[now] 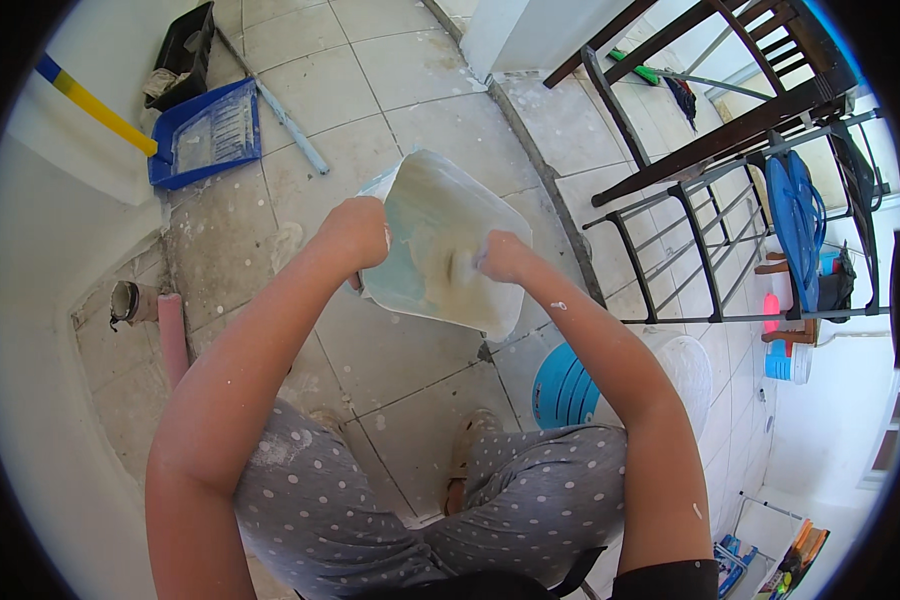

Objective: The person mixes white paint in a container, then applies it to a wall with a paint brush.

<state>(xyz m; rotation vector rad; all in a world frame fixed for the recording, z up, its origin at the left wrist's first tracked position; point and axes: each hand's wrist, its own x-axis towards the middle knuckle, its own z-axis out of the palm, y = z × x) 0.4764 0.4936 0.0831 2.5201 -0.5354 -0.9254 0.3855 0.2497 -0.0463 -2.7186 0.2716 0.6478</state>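
Observation:
A whitish squared bucket (478, 182) is tilted in front of me above the tiled floor, its inside pale green and smeared with cream-coloured paste. Closed on its left rim is my left hand (360, 234). Over the right part of the bucket's mouth, my right hand (505, 256) is in a fist. A pale, blurred thing shows at its fingers, beside a brownish smear; I cannot make out what it is. Pale splashes mark my right forearm.
A blue dustpan (232, 130), a black tray (187, 45) and a pole (292, 132) lie far left. Nearer are a tin can (130, 301) and a pink cylinder (173, 335). A blue bucket (560, 388) stands by my right knee; a metal rack (712, 240) carries blue flip-flops (796, 215).

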